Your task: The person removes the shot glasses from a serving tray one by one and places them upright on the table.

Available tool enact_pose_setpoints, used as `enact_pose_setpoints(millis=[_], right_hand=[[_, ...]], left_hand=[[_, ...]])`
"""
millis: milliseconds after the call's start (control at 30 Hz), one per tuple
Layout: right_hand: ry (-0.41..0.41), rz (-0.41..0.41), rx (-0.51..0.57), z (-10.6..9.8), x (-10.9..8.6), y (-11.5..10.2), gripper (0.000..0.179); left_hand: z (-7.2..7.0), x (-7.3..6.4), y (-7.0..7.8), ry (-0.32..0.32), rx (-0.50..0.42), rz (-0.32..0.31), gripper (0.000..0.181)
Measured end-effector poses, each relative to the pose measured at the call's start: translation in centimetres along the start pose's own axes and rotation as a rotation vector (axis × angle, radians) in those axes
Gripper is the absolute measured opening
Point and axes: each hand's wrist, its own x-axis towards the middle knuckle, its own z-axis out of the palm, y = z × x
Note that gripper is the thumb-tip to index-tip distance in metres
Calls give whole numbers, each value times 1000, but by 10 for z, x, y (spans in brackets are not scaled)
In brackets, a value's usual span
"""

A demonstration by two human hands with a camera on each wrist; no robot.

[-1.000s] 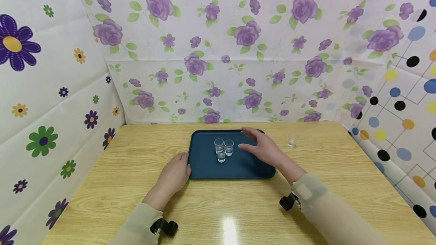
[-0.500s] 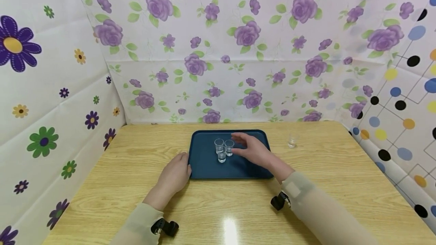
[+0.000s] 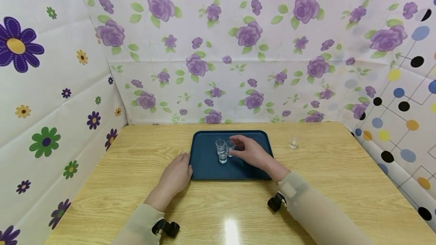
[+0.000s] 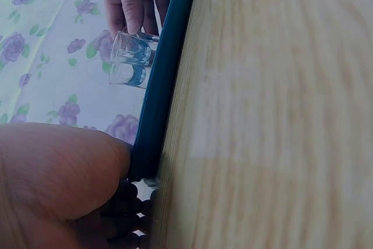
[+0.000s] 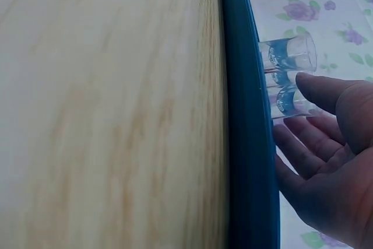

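Three clear shot glasses stand bunched together on a dark blue tray (image 3: pixel 207 171): the front glass (image 3: pixel 223 157), the back left glass (image 3: pixel 220 146) and the back right glass (image 3: pixel 231 146). My right hand (image 3: pixel 251 153) reaches in from the right, thumb and fingers on either side of the back right glass. From the right wrist view I cannot tell whether the thumb (image 5: pixel 320 90) touches that glass. My left hand (image 3: pixel 175 173) holds the tray's left edge, its thumb side by the near corner; the fingers are dark and partly hidden in the left wrist view.
Another clear shot glass (image 3: pixel 293 142) stands on the wooden table (image 3: pixel 204 211) to the right of the tray. A flowered cloth (image 3: pixel 218 48) hangs behind the table. Patterned cloths also hang at both sides.
My right hand has moved left over the tray, bringing its thumb and fingers around the back right shot glass. My left hand and the tray have stayed in place.
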Motion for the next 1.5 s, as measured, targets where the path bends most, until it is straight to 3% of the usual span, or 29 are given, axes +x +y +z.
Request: enact_pose_setpoints(millis=[667,1033,1500], right_hand=[[75,22,-10,5,-1,0,34],[131,12,55,-13,-22,-1,31],[136,46,29,-31,-53,0,28]], left_hand=[[4,2,-2,10,7,1,49],[2,1,-1,10,12,9,49],[4,2,-2,11,6,9,50]])
